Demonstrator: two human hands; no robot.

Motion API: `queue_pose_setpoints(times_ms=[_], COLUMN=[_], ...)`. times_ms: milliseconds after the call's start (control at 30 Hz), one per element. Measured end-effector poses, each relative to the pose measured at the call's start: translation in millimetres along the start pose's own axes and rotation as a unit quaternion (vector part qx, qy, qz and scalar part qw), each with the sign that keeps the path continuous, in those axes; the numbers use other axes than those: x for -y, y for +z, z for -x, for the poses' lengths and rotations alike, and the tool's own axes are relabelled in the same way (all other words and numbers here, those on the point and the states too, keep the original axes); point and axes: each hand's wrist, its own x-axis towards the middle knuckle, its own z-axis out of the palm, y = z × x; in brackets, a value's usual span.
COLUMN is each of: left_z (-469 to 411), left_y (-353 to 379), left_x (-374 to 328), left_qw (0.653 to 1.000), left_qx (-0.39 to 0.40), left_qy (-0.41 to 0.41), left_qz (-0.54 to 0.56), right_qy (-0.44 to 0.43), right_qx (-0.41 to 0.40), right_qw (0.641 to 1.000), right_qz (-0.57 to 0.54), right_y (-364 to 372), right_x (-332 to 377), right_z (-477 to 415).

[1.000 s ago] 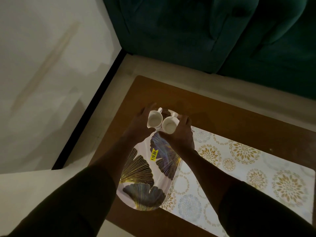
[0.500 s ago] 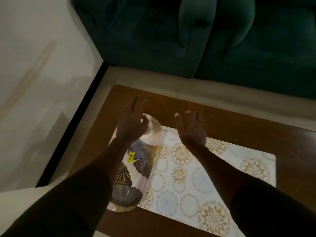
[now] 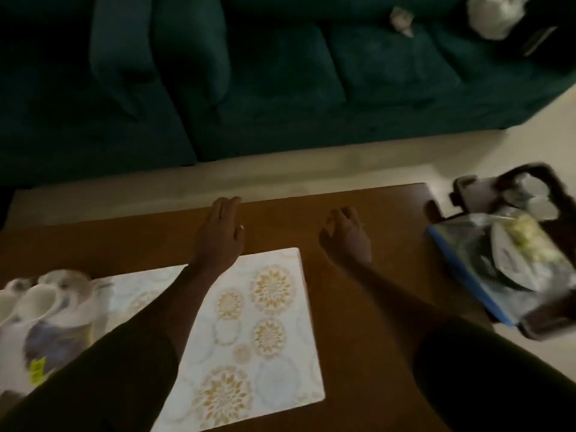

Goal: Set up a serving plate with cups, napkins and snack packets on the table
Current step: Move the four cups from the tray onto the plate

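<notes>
Dim light is lying over a room where a dark green sofa [image 3: 280, 73] is filling the far side, with pale floor [image 3: 280, 169] running between it and your brown wooden table [image 3: 358, 307]. Something white and blurred is sitting at the sofa's far right end; you cannot tell what it is. Across the table a white runner [image 3: 249, 322] printed with gold and pale blue medallions is lying flat, its end stopping short of the table's right edge.

At the left edge of view the serving plate [image 3: 59, 344] is resting on the runner, patterned with dark leaf shapes, and two white cups [image 3: 37, 300] are standing side by side at its far end. A yellow sticker [image 3: 37, 371] is showing on the plate, too blurred for you to read.

Off the table's right corner a dark tray [image 3: 536, 325] is sitting lower down, holding snack packets [image 3: 511, 260] on a blue-edged sheet, with pale shapes behind them that are too smeared to name. Any print on the packets is unreadable.

You are holding both arms out over the table in dark sleeves. Your left hand [image 3: 219, 235] is hovering open and empty, fingers straight and together, over the bare wood beyond the runner. Your right hand [image 3: 347, 236] is also empty, its fingers loosely curled, over the bare wood to the right of the runner and well apart from the tray.
</notes>
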Motion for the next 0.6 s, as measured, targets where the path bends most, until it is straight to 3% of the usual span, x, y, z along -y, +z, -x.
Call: queue_pose_setpoints(times_ms=[300,600], left_z=[-49,-94], left_y=[112,203], left_x=[-194,-346], left_qw=[0.989,0.982], left_qx=[0.130,0.120], left_qy=[0.041,0.119], left_qz=[0.053,0.088], right_qy=[0.118,0.263], right_qx=[-0.059,-0.189], right_qw=[0.991,0.942], right_qz=[-0.001,-0.089], right_y=[-119,-186], right_x=[-187,-342], right_z=[-12,-23])
